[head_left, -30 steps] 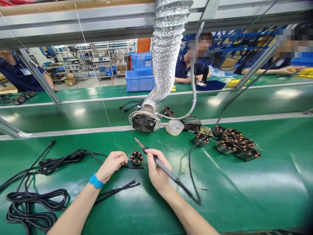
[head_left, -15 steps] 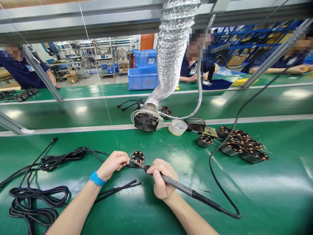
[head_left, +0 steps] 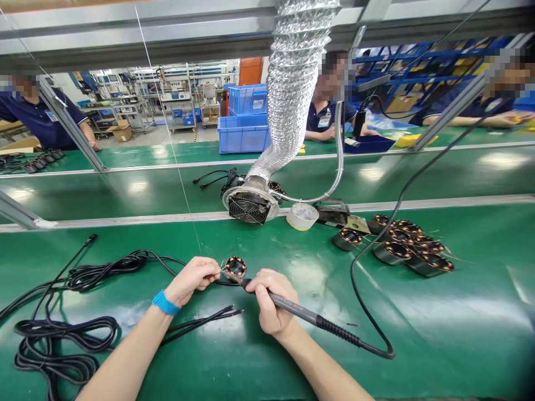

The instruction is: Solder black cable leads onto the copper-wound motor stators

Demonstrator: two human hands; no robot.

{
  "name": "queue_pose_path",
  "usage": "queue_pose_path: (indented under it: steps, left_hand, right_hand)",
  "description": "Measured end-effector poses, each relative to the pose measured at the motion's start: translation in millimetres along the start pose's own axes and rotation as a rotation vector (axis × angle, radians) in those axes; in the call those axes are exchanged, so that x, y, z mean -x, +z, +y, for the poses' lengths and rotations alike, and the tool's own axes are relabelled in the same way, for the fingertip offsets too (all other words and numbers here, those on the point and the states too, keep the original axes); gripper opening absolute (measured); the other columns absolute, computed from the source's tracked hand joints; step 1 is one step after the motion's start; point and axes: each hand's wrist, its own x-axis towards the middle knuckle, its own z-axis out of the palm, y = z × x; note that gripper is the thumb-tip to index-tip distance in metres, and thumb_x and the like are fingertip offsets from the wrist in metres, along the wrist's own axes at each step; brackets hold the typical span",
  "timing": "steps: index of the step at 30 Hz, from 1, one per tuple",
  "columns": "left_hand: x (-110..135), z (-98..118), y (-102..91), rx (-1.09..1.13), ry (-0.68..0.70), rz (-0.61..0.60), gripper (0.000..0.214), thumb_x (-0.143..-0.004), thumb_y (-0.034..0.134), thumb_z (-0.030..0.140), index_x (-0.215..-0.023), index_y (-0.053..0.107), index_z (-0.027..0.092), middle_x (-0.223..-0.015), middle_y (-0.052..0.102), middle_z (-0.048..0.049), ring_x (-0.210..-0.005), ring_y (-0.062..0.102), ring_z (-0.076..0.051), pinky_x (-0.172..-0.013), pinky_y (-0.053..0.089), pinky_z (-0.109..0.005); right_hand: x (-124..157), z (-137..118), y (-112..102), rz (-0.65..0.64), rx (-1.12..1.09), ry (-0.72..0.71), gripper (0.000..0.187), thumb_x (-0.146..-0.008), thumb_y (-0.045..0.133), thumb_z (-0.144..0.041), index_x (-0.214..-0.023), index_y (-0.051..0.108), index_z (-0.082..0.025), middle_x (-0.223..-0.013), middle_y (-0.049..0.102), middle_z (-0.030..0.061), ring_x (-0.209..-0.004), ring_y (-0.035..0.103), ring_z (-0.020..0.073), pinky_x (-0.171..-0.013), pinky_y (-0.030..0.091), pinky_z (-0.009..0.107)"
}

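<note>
My left hand [head_left: 192, 280] pinches thin wires next to a copper-wound motor stator [head_left: 236, 267], which stands on the green bench mat [head_left: 376, 328]. A black cable [head_left: 112, 266] runs from those fingers back to a coiled bundle [head_left: 62, 345]. My right hand [head_left: 271, 301] grips a soldering iron [head_left: 296, 308] like a pen. Its tip sits at the stator's near edge, right beside the pinched wires. The exact contact point is hidden by the fingers and too small to tell.
Several wound stators [head_left: 401, 245] lie at the right, with a tape roll [head_left: 302, 216] and a fume extractor fan [head_left: 249, 207] on its silver duct [head_left: 290, 94] behind. The iron's black cord [head_left: 368, 328] loops across the mat. Co-workers sit beyond the benches, near blue crates [head_left: 242, 133].
The soldering iron has come down from a raised angle, and its tip has moved in to the stator. My right hand has shifted closer to my left, and the stator sits slightly further right.
</note>
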Motion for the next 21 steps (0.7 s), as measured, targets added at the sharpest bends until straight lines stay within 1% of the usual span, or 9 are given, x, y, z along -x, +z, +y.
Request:
queue_pose_path:
  steps: [6,9,13,21]
  left_hand:
    - [0.5,0.3,0.4,-0.004,0.001,0.004,0.023,-0.069,0.063,0.035,-0.062,0.052,0.015,-0.053,0.038,0.0083,-0.041,0.015,-0.001,-0.042,0.004,-0.023]
    - [0.7,0.2,0.7,-0.006,0.0,0.005,0.023,-0.069,0.062,0.035,-0.062,0.053,0.015,-0.053,0.039,0.008,-0.041,0.015,-0.001,-0.042,0.004,-0.023]
    - [0.3,0.0,0.1,-0.013,-0.007,0.012,0.023,-0.069,0.062,0.034,-0.062,0.052,0.016,-0.055,0.04,0.0075,-0.041,0.016,-0.001,-0.043,0.004,-0.023]
    - [0.1,2.0,0.6,-0.017,-0.003,0.02,0.023,-0.069,0.062,0.034,-0.062,0.051,0.016,-0.056,0.04,0.0075,-0.042,0.017,-0.001,-0.043,0.004,-0.023]
  right_hand:
    - [2.4,0.4,-0.9,0.008,0.018,0.063,0.024,-0.087,0.046,-0.014,-0.069,0.061,-0.021,-0.058,0.064,-0.0022,-0.049,0.058,0.0145,-0.055,0.046,0.03]
    - [5.2,2.4,-0.8,0.051,0.027,0.098,0.025,-0.088,0.046,-0.014,-0.069,0.062,-0.022,-0.059,0.063,-0.0019,-0.052,0.059,0.0152,-0.056,0.047,0.03]
    - [7.4,4.8,-0.3,0.098,0.02,0.102,0.026,-0.089,0.046,-0.015,-0.07,0.062,-0.022,-0.06,0.063,-0.002,-0.053,0.059,0.0153,-0.056,0.046,0.03]
    - [9.6,6.8,0.0,0.11,0.033,0.124,0.027,-0.091,0.047,-0.017,-0.071,0.064,-0.021,-0.058,0.061,-0.0015,-0.052,0.059,0.0158,-0.054,0.047,0.03]
